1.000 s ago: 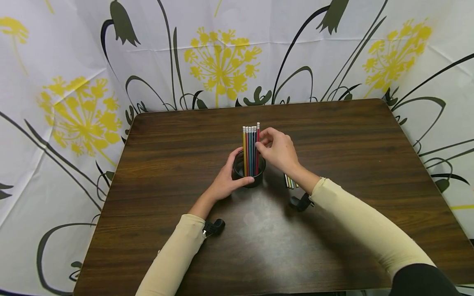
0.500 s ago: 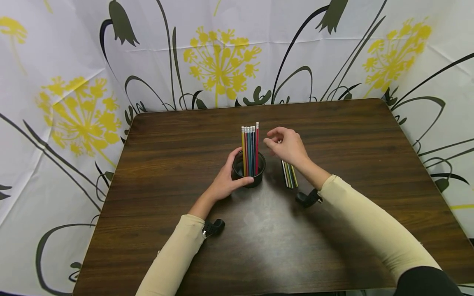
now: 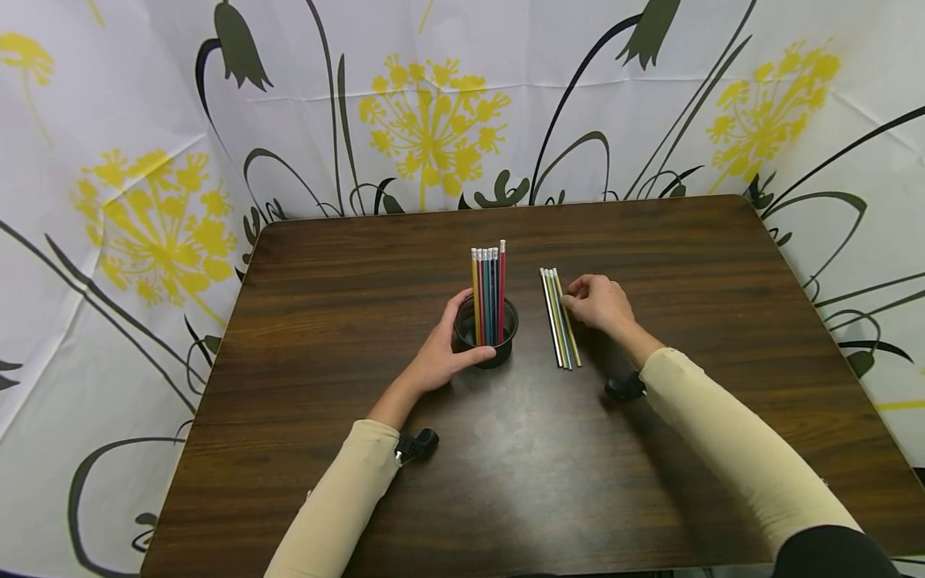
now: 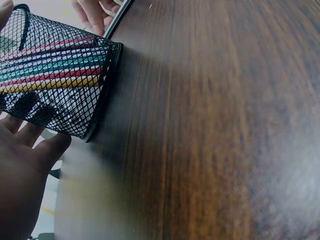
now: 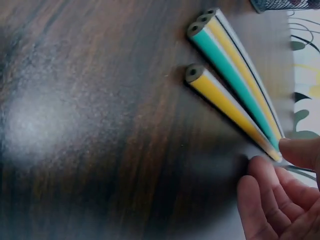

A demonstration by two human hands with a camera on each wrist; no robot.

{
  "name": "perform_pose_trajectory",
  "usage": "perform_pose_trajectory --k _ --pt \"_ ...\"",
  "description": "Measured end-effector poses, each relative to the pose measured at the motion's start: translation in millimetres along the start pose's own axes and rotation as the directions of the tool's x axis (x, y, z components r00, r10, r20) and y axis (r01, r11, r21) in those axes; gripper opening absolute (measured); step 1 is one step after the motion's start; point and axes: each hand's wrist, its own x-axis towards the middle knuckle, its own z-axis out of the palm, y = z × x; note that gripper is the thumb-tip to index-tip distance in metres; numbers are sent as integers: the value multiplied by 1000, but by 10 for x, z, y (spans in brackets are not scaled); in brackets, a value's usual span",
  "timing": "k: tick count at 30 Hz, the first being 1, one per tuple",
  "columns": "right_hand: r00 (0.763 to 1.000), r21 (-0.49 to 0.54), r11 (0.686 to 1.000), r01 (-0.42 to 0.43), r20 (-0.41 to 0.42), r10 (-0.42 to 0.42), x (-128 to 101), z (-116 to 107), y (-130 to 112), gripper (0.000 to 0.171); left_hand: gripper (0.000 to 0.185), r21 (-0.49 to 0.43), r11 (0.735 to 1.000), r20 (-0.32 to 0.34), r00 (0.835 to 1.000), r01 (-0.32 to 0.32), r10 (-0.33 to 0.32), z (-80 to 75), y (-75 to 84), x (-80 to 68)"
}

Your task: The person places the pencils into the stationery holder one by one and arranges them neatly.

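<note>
The dark brown wood-grain table is carrying everything, with a white curtain printed with yellow flowers and dark stems hanging behind it. Near the table's middle a black wire-mesh cylindrical cup is standing upright, holding a bunch of coloured eraser-tipped pencils that are rising straight out of it.

Just to the right of the cup, and apart from it, a short row of loose coloured pencils is lying flat on the wood. Their long axis is running away from the person, almost parallel to the standing bunch; in the right wrist view their unsharpened ends are facing the camera, the yellow one sitting slightly apart from the teal one.

The right hand is much the nearer hand to this row: it is resting on the table on the row's right side, its loosely curled fingertips touching the outermost pencil about midway along its length. It is grasping nothing yet, so the row lies just to the left of those fingers. The left hand is wrapping round the cup's left side, thumb in front, steadying it.

A second ago the right hand was up at the top of the standing bunch, pinching the red pencil; it has since let go, swung right and come down beside the loose row, uncovering its full length. The left hand is still gripping the cup.
</note>
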Motion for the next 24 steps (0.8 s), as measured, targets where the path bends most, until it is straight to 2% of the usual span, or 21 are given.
perform_pose_trajectory --k 3,5,16,19,24 --pt "1000 -38 999 12 -18 -12 17 25 13 27 87 0 1000 4 1000 8 -8 -10 131 -26" --pt "1000 -69 997 13 -27 -15 28 34 11 27 87 3 1000 6 1000 10 -10 -10 157 -29" --pt "999 -248 969 -26 -40 17 -33 32 -107 29 86 -7 1000 12 1000 -1 1 -9 148 -37" --pt "999 -245 969 -36 -42 27 -50 26 -124 29 87 -9 1000 11 1000 4 -4 -11 151 -38" --pt "997 -181 982 -55 -61 45 -71 -34 -154 27 86 -5 1000 8 1000 4 -3 -7 155 -33"
